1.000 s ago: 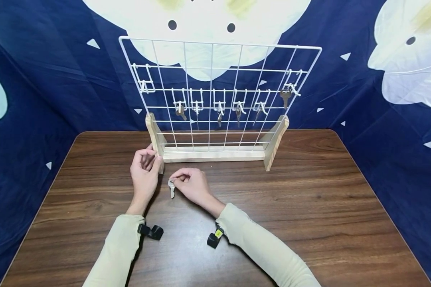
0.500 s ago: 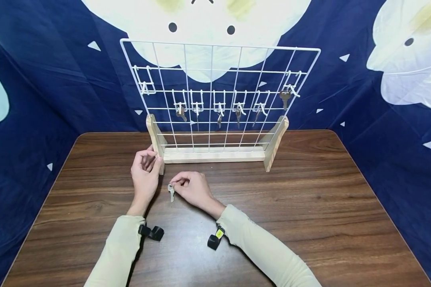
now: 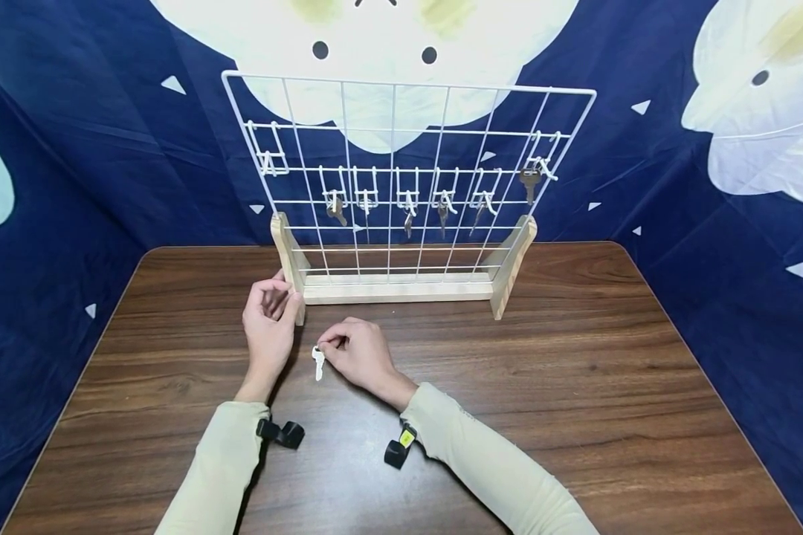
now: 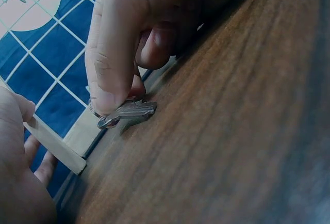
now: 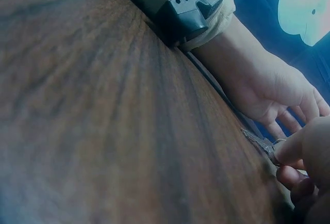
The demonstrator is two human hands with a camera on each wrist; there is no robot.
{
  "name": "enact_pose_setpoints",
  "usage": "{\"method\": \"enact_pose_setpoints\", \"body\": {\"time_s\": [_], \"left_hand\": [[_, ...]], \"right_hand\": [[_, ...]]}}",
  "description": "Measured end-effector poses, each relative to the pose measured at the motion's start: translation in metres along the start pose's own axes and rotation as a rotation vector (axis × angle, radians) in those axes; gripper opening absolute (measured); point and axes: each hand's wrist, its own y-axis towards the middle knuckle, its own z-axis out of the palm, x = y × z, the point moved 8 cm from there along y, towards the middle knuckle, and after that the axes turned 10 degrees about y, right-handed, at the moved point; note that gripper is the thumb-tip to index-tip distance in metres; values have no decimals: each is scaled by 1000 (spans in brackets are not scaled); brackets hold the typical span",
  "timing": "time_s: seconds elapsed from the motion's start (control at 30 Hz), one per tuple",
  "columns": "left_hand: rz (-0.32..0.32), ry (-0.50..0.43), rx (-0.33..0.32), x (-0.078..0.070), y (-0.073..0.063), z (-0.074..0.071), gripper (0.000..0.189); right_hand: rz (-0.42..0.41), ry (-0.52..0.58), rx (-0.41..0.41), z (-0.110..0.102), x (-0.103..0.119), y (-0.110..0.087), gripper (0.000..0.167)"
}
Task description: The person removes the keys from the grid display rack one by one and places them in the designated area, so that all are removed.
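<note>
My right hand (image 3: pixel 361 353) pinches a small metal key (image 3: pixel 318 364) by its ring between thumb and forefinger, low over the wooden table. The key's blade points toward my body. In the left wrist view the thin ring (image 4: pixel 94 108) shows at the fingertips, and the key's toothed blade (image 4: pixel 138 110) lies close over the tabletop. To the left, my left hand (image 3: pixel 268 331) holds the left wooden upright (image 3: pixel 288 256) of a rack, thumb in front and fingers partly hidden behind it. A white wire grid (image 3: pixel 393 152) stands in this rack.
White hooks hang across the grid, including one at the upper left (image 3: pixel 272 163). Several carry keys, such as a brown key (image 3: pixel 530 186) at the right and another key (image 3: pixel 337 212) nearer the left. Behind the table (image 3: pixel 575 357) hangs a dark blue patterned cloth (image 3: pixel 107 148).
My right hand has lowered the key slightly toward my body, and the key now catches the light more brightly. The left hand stays on the upright.
</note>
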Motion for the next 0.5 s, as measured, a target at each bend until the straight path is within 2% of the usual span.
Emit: {"method": "enact_pose_setpoints", "body": {"time_s": [0.2,0.5], "left_hand": [[-2,14,-5,1,0,-1,23],[-6,9,-1,2,0,0,23]], "right_hand": [[-43,-76,4,0,3,-1,6],[-90,-81,28,0,5,-1,4]]}}
